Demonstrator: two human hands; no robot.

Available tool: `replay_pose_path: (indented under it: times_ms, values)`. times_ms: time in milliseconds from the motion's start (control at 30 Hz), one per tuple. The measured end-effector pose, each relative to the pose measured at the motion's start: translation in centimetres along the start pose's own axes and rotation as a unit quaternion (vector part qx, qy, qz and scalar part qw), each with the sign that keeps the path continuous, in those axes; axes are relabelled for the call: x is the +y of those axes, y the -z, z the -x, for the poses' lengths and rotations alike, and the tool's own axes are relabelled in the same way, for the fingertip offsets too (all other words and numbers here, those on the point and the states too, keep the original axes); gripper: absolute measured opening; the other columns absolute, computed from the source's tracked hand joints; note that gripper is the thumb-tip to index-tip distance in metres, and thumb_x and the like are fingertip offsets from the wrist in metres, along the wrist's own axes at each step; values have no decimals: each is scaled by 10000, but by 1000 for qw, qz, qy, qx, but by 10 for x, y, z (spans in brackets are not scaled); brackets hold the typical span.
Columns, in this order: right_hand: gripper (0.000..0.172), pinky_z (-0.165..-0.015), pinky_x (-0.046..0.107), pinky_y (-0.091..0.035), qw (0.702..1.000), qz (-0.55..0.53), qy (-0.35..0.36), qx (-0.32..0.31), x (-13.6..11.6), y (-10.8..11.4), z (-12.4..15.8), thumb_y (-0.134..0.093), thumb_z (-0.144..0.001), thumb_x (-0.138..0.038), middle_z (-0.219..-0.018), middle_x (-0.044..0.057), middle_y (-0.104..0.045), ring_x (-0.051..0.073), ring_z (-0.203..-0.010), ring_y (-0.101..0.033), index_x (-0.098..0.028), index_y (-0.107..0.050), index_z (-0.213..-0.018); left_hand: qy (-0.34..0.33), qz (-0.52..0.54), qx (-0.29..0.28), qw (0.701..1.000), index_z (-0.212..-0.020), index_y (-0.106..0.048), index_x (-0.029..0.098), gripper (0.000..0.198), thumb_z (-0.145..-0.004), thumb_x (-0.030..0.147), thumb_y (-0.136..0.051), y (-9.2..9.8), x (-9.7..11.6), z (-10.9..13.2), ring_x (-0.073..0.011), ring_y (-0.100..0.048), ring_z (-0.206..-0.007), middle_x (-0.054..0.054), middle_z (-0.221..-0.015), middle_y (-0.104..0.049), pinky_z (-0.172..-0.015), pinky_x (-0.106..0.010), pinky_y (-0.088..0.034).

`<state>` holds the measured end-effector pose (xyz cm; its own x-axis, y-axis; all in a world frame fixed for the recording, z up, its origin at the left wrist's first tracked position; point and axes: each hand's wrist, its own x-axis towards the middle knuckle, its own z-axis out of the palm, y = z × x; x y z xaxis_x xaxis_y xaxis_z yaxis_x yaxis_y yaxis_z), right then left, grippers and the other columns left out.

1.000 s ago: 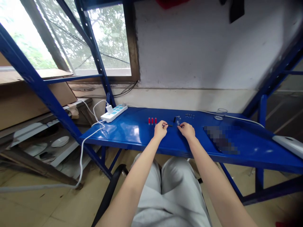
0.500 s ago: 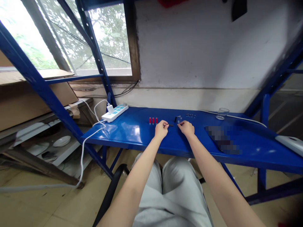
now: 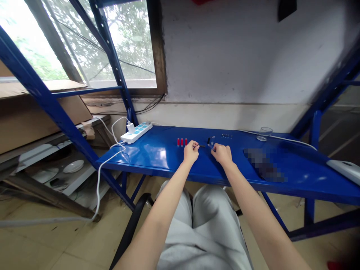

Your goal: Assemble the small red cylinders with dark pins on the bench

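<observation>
My left hand [image 3: 191,152] rests on the blue metal shelf [image 3: 157,157], fingers pinched on a thin black rod-like piece [image 3: 200,145] that sticks out to the right. My right hand [image 3: 222,153] lies a little to the right, fingers curled in a pinch near a small dark and clear part [image 3: 210,141]; what it holds is too small to make out. Three small red pieces [image 3: 181,141] stand in a row just left of my left hand. A row of tiny dark dots [image 3: 226,136] lies behind my right hand.
A white power strip [image 3: 136,132] with a plugged charger and white cable sits at the shelf's left back corner. A small glass [image 3: 264,133] stands at the back right, with a blurred dark item [image 3: 263,164] and a grey device [image 3: 344,168] farther right. Blue rack posts flank the shelf.
Both hands have stayed almost in place, shifting slightly forward on the shelf. The view has tilted a little.
</observation>
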<state>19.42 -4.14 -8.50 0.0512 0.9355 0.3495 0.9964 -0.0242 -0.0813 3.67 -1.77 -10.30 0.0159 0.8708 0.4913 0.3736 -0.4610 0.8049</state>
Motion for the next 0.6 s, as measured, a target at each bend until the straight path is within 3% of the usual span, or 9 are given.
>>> replay_pose_path:
  times_ms: [433, 600]
  values:
    - [170, -716, 313, -264, 998, 34, 51, 5, -8, 4, 4, -411, -813, -179, -824, 112, -656, 206, -791, -581, -140, -576, -833, -33, 48, -11, 998, -828, -579, 162, 89, -764, 188, -523, 0, 7, 2, -87, -517, -627, -19, -760, -603, -643, -219, -436]
    - [185, -702, 317, -246, 996, 47, 60, 35, -6, 2, 5, -389, -809, -149, -831, 113, -650, 210, -796, -564, -132, -568, -854, -43, 63, -25, 997, -843, -594, 160, 115, -757, 224, -552, 0, 7, 3, -91, -529, -652, -28, -770, -613, -650, -222, -440]
